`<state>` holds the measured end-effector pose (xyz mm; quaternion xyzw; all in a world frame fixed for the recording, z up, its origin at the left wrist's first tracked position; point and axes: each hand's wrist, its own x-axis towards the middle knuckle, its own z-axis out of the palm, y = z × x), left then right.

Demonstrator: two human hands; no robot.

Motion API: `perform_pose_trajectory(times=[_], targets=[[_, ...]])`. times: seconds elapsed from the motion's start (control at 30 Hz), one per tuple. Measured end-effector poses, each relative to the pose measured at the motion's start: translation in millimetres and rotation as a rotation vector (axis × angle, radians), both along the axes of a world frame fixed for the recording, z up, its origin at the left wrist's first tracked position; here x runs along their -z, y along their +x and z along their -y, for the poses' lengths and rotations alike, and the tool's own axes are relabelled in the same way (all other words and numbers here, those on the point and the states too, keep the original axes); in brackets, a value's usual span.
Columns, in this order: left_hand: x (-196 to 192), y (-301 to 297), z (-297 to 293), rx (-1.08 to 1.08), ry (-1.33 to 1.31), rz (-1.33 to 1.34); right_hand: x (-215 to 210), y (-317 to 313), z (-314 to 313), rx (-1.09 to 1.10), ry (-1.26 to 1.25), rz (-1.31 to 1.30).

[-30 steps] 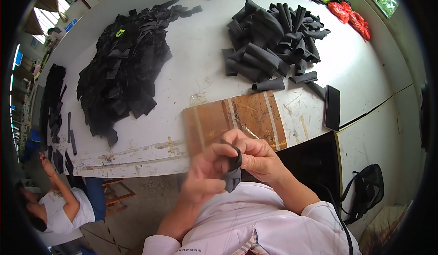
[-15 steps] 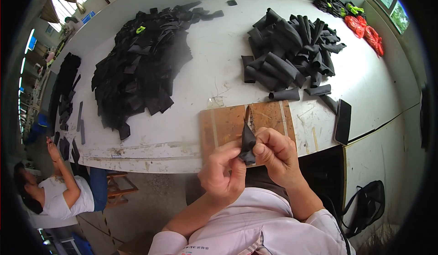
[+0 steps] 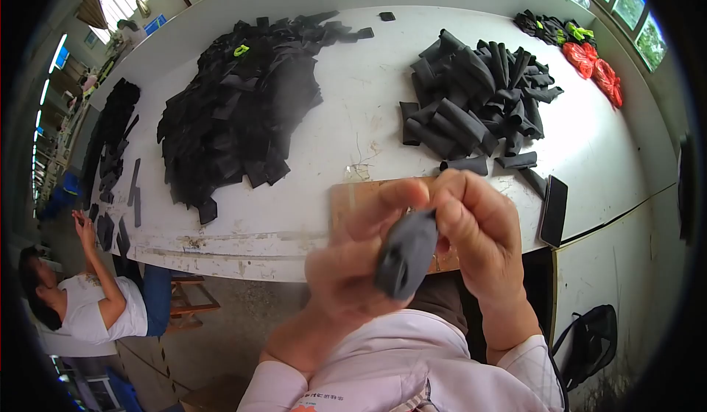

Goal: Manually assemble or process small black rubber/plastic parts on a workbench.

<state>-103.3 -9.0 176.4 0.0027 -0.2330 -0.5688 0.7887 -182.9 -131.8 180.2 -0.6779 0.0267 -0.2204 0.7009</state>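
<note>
A small black fabric tube is held up close in front of my chest, its open lower end turned toward me. My right hand pinches its upper end between thumb and fingers. Alongside and behind the tube, my left hand is curled against it, smeared by motion. Below both hands lies a brown wooden board at the table's near edge, partly hidden by them. Beyond the board, to the right, is a heap of rolled black fabric tubes.
A wide spread of flat black fabric pieces covers the table's left-centre. A phone lies by the right edge. Red plastic bags sit at the far right. At the left, another person sits at the table; a black bag is low right.
Both hands have risen toward me with the fabric tube, which has turned so its opening faces me. The view has shifted slightly.
</note>
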Motion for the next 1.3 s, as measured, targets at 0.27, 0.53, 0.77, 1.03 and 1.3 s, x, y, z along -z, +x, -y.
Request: perform_pose_trajectory(times=[0.27, 0.53, 0.77, 1.03, 1.3], targets=[[84, 30, 18, -0.029, 0.472, -0.335, 70, 26, 30, -0.188, 0.560, -0.337], [23, -3, 22, -0.482, 0.556, 0.296, 38, 40, 46, -0.363, 0.395, -0.230], [73, 20, 21, -0.359, 0.556, -0.001, 95, 37, 40, -0.294, 0.406, -0.275], [83, 24, 10, -0.155, 0.406, -0.210, 81, 45, 44, -0.311, 0.323, -0.381], [64, 19, 18, -1.186, 0.683, 1.420, 97, 29, 40, -0.214, 0.265, -0.272]])
